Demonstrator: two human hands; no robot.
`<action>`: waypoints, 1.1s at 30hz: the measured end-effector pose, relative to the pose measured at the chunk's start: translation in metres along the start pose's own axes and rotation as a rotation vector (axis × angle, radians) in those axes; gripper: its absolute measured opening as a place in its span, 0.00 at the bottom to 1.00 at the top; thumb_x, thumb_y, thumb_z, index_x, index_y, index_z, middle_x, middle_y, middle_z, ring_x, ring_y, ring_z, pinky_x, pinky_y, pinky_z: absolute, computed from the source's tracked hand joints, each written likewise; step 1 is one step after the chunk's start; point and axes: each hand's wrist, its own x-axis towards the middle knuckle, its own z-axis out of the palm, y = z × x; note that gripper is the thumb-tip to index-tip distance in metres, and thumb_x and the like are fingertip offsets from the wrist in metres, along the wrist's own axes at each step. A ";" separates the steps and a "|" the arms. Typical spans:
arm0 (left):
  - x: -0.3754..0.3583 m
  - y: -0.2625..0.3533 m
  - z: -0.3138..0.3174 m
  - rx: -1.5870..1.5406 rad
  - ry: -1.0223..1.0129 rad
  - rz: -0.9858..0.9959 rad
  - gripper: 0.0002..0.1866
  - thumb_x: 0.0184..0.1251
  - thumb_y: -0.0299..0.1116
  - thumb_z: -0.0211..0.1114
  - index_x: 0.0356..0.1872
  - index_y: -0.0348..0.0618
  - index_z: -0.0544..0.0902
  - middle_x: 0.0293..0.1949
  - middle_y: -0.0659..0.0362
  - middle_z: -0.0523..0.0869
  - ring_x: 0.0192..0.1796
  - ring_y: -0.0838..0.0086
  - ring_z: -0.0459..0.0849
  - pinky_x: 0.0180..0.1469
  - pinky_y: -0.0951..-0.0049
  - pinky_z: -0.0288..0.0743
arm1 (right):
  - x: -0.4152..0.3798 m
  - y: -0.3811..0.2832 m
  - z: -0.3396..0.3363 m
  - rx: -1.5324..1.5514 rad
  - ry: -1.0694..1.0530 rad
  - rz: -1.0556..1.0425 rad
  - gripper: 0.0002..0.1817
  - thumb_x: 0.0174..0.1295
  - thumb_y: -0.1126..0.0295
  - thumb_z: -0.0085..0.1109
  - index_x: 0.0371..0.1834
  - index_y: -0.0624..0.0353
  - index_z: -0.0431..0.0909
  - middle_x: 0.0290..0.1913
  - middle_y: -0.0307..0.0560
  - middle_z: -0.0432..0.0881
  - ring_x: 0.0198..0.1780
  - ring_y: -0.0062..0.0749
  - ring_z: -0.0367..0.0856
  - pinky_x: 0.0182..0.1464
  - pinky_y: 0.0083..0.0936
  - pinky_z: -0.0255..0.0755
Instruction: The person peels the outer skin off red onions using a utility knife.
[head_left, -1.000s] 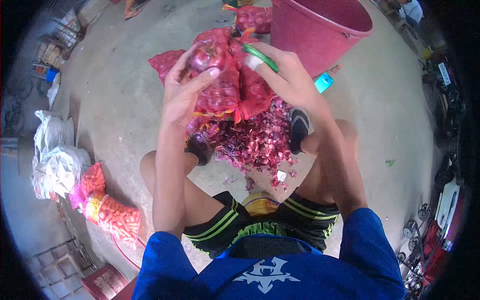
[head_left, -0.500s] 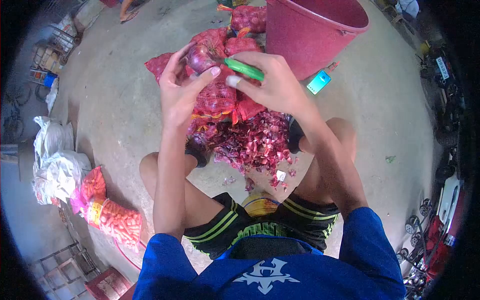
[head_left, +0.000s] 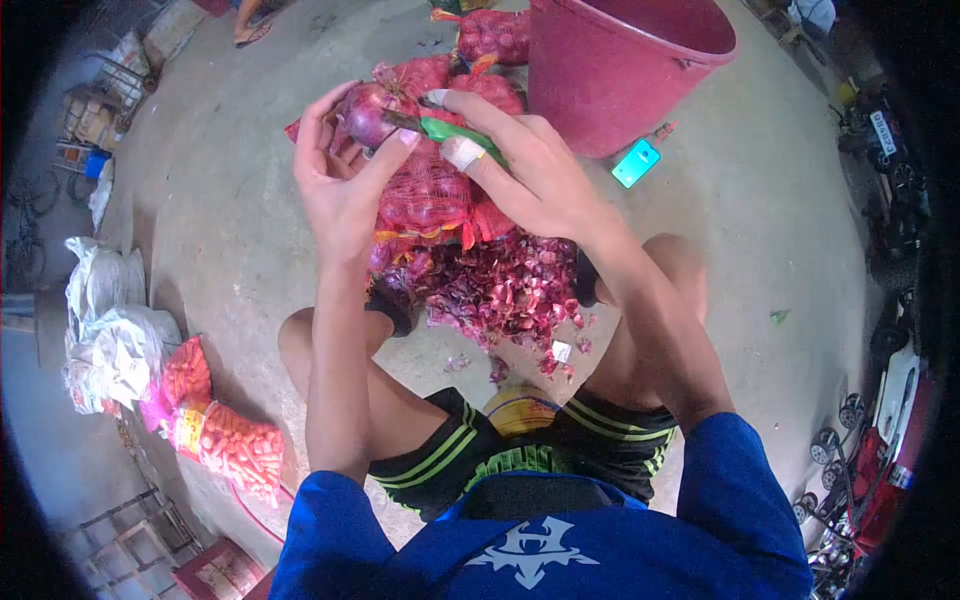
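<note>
A: Starting close in: the person sits low, knees apart, and a heap of loose purple-red onion skins (head_left: 505, 285) lies on the concrete floor (head_left: 760, 230) between the feet. What are the hands doing above it?

B: The left hand (head_left: 340, 190) has its fingers (head_left: 390, 152) curled around a round, glossy purple-red onion (head_left: 366, 112), held up in the air over the red mesh sacks of onions (head_left: 430, 190). The right hand (head_left: 530, 175) is clenched on a small green-handled knife (head_left: 450, 130), its tip meeting the onion's side.

A: How would you do this step well?

B: I'd say keep the blade shallow, just under the outer skin, with the left thumb clear of its path, and turn the onion rather than the knife. Working over the heap should let the trimmings fall onto it.

A: The right hand's finger looks wrapped.

B: Yes, a pale wrap sits on one finger; whether it is tape or a bandage I can't tell.

A: What else is unclear?

B: The blade is mostly hidden behind fingers and onion, so its edge direction is unsure. Further off, the big dark-red plastic bucket (head_left: 620, 75) is cut off at the top and its contents don't show. The small turquoise flat object (head_left: 637, 163) beside it is too small to identify.
</note>
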 end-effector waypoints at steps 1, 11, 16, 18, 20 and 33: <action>0.000 0.002 0.001 -0.026 -0.001 0.001 0.36 0.57 0.17 0.81 0.68 0.39 0.78 0.57 0.56 0.85 0.56 0.73 0.86 0.62 0.71 0.83 | 0.000 -0.001 0.001 -0.021 0.011 -0.003 0.28 0.80 0.58 0.56 0.76 0.63 0.73 0.50 0.65 0.88 0.47 0.61 0.88 0.56 0.49 0.77; -0.001 0.005 -0.001 -0.054 -0.046 0.028 0.37 0.57 0.16 0.81 0.69 0.38 0.76 0.59 0.55 0.84 0.58 0.72 0.86 0.63 0.70 0.83 | 0.004 0.004 0.002 0.067 -0.039 -0.029 0.28 0.79 0.62 0.54 0.79 0.60 0.70 0.36 0.64 0.85 0.35 0.59 0.86 0.43 0.45 0.76; 0.001 0.007 -0.004 -0.049 -0.041 0.031 0.38 0.56 0.16 0.82 0.69 0.38 0.75 0.60 0.54 0.84 0.57 0.73 0.86 0.63 0.70 0.84 | 0.006 0.000 0.002 0.091 0.028 -0.033 0.31 0.75 0.63 0.58 0.80 0.56 0.68 0.21 0.61 0.77 0.26 0.61 0.81 0.33 0.50 0.70; 0.001 0.007 -0.004 -0.082 -0.047 0.028 0.37 0.56 0.15 0.82 0.68 0.38 0.75 0.60 0.54 0.84 0.58 0.73 0.86 0.62 0.71 0.84 | 0.006 0.000 0.001 0.101 0.022 -0.038 0.32 0.74 0.64 0.58 0.81 0.55 0.67 0.22 0.61 0.77 0.26 0.61 0.80 0.32 0.49 0.70; 0.001 0.005 -0.005 -0.049 -0.053 0.073 0.38 0.55 0.15 0.83 0.68 0.37 0.75 0.60 0.53 0.84 0.58 0.72 0.87 0.61 0.71 0.85 | 0.005 0.001 0.002 0.056 0.044 -0.051 0.33 0.74 0.64 0.58 0.82 0.54 0.66 0.22 0.61 0.77 0.26 0.61 0.80 0.32 0.49 0.70; 0.000 0.001 -0.018 -0.133 -0.120 -0.027 0.34 0.55 0.14 0.81 0.65 0.33 0.79 0.57 0.52 0.87 0.55 0.73 0.89 0.59 0.71 0.87 | 0.005 0.006 0.010 -0.111 0.041 -0.062 0.35 0.73 0.64 0.60 0.83 0.53 0.65 0.22 0.61 0.77 0.27 0.62 0.81 0.34 0.54 0.70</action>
